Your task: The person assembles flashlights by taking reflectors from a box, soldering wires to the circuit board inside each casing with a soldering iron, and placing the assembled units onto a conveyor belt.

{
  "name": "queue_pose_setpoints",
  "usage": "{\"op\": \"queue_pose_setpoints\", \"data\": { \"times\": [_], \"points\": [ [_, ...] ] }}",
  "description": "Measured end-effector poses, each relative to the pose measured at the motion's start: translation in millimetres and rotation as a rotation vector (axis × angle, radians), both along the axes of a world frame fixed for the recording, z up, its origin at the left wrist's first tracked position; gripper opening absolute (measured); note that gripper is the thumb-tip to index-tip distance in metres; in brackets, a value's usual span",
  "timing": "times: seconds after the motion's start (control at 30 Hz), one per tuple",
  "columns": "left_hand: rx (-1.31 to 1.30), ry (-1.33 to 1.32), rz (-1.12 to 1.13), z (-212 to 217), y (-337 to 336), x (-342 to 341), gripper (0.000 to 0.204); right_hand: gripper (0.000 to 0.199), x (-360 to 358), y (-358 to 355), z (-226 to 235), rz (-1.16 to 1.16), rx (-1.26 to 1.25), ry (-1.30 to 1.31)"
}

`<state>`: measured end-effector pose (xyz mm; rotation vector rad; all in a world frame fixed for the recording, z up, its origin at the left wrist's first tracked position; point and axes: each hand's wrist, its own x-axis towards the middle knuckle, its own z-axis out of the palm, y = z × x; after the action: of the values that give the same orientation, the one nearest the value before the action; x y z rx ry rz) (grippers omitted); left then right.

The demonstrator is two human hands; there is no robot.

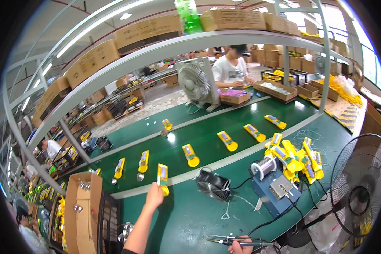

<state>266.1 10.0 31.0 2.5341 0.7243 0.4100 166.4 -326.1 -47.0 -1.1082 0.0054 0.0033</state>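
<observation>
My left hand point(155, 195) is closed on a yellow plastic housing point(162, 174) with a pale strip inside, held at the near edge of the green conveyor belt point(207, 146). Low in the view, my right hand point(240, 246) grips a soldering iron point(224, 240), its thin tip pointing left over the green bench. Several similar yellow housings point(190, 155) lie spaced out along the belt. A heap of them point(290, 158) rests at the right, beside a solder spool point(264, 166) and a blue soldering station point(275, 192).
A small black fan point(213, 184) stands mid-bench. At left are an open cardboard box point(82, 211) and shiny round metal parts point(126, 230). A large black fan point(360, 190) stands at right. Across the belt, near a white fan point(194, 82), a person point(232, 67) works.
</observation>
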Motion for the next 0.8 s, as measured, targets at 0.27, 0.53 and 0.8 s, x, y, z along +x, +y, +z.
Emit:
{"op": "queue_pose_setpoints", "data": {
  "times": [0.27,0.53,0.8],
  "points": [
    [-0.265,0.232,-0.159,-2,-83,-184,0.020,0.008,7,0,12,-0.089,0.042,-0.102],
    [-0.318,-0.102,0.088,12,-56,-238,0.026,0.009,10,-5,-11,-0.090,0.008,-0.074],
    [0.059,-0.275,0.508,-2,42,-225,0.029,0.006,1,1,25,-0.148,-0.164,-0.027]
  ]
}}
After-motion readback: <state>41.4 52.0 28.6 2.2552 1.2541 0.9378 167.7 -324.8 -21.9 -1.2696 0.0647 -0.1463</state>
